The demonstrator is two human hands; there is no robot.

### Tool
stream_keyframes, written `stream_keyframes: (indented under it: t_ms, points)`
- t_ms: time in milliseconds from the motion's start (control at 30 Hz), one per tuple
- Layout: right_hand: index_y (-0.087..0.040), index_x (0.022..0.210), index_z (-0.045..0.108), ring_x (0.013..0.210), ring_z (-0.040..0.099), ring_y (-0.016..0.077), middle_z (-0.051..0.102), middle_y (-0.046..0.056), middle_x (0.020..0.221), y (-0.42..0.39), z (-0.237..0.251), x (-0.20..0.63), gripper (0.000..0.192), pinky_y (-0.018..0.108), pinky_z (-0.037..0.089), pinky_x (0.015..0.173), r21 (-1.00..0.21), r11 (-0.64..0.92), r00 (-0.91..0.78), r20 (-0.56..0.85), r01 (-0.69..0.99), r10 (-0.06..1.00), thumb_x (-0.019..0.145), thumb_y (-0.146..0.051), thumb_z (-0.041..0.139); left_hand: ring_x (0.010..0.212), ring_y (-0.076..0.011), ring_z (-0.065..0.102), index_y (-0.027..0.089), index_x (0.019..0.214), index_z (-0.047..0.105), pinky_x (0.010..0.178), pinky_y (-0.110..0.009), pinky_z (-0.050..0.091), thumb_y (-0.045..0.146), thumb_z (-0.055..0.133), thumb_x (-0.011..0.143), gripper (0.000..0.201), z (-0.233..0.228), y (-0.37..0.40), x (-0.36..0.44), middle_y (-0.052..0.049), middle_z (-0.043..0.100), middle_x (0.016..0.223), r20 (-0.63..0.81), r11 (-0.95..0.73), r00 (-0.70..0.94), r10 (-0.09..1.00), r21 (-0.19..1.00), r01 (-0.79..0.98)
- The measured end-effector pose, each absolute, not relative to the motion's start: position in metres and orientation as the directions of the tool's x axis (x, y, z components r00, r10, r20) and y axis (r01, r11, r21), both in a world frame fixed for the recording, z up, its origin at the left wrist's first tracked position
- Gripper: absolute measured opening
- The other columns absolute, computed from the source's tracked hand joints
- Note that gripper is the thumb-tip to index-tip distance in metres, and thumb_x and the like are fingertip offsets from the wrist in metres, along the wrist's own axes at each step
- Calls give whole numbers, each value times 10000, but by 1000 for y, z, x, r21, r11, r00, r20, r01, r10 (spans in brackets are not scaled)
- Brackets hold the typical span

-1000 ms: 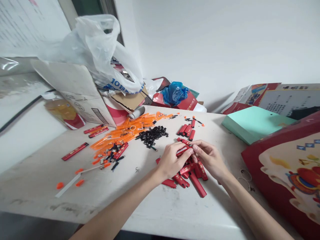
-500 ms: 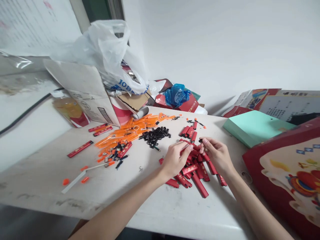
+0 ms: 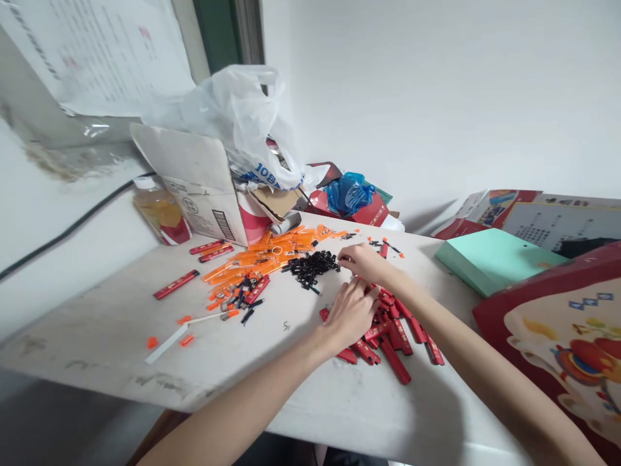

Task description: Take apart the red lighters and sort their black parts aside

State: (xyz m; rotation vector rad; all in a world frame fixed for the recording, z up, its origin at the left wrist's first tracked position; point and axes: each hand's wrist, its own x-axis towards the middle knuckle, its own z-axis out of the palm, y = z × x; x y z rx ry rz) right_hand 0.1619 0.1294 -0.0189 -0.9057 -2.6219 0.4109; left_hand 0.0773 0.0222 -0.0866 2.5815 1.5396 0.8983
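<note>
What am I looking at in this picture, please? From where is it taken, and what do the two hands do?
The picture comes from a camera worn on a person's head, looking down at their own bare hands over a white table. The left hand rests on a pile of red sticks; whether it grips one is hidden. The right hand reaches across to a heap of small black parts, its fingers at the heap's edge. Nearby lie orange strips, an open cardboard box with a plastic bag, and a green pad.
</note>
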Motion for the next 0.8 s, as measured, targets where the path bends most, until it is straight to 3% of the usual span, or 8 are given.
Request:
stream_keyframes:
  t_ms: [133, 367, 500, 633, 800]
  points:
    - [-111, 856, 748, 841, 706, 214, 754, 101, 840, 153, -25, 115, 100, 343, 530, 826, -246, 792, -796, 106, 559, 595, 921, -131, 674, 1133, -324, 589, 176, 1186, 625, 876, -489, 548, 235, 456, 1006, 254, -87, 21, 75, -158, 626, 1200, 477, -536, 369, 798, 280, 797]
    - [-128, 1085, 683, 979, 691, 195, 699, 67, 1102, 156, -41, 80, 234, 398, 572, 887, -132, 806, -814, -10, 577, 581, 1015, -336, 601, 1307, -410, 501, 150, 1451, 394, 991, -565, 487, 269, 485, 971, 502, -95, 24, 79, -216, 504, 1468, 506, -510, 284, 814, 390, 767]
    - [-152, 1113, 696, 999, 696, 212, 726, 73, 1100, 156, -39, 77, 224, 413, 556, 917, -135, 801, -811, -29, 583, 585, 959, -315, 681, 1290, -402, 499, 186, 1408, 449, 996, -555, 471, 296, 472, 978, 445, -94, 21, 80, -180, 521, 1444, 471, -466, 264, 842, 388, 795]
    - [-194, 1158, 725, 1044, 703, 213, 763, 61, 1090, 169, -22, 98, 237, 308, 511, 951, -147, 734, -741, 8, 663, 671, 923, -199, 695, 1292, -368, 495, 168, 1335, 520, 1019, -551, 453, 319, 407, 1021, 367, -91, 17, 77, -186, 545, 1389, 484, -478, 281, 829, 353, 805]
    - [-161, 1169, 670, 1040, 680, 216, 694, 87, 1188, 197, -7, 169, 245, 433, 555, 932, -91, 508, -512, -17, 856, 859, 995, -329, 629, 1396, -338, 424, 154, 1360, 518, 1114, -555, 389, 416, 378, 1045, 433, -94, 19, 77, -187, 497, 1473, 493, -468, 260, 830, 364, 805]
